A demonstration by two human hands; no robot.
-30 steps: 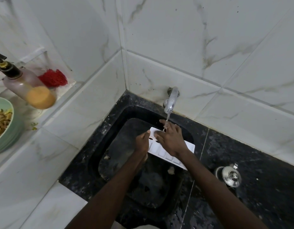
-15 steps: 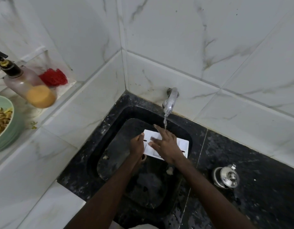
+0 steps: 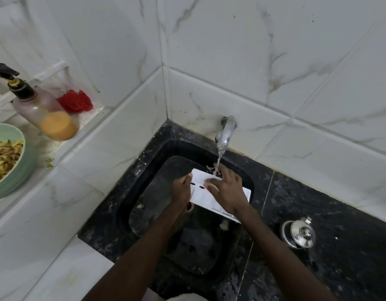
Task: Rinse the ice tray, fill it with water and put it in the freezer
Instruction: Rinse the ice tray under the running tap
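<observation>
A white ice tray (image 3: 201,197) is held over the black sink (image 3: 148,153), just under the steel tap (image 3: 225,132). Water runs from the tap onto the tray's far edge and onto my fingers. My left hand (image 3: 182,190) grips the tray's left end. My right hand (image 3: 225,190) lies spread flat on top of the tray, covering its middle, fingers reaching to the stream. The tray's right end sticks out past my right wrist.
A dark pan lies in the sink below the tray. A steel lidded pot (image 3: 300,233) stands on the black counter at the right. On the left ledge are a pump bottle (image 3: 42,111), a red scrubber (image 3: 75,102) and a green bowl (image 3: 16,170) of peelings.
The tray has shifted slightly under the tap and tilted, its right end lower. My right hand slid across it, fingertips now in the stream. My left hand keeps its grip.
</observation>
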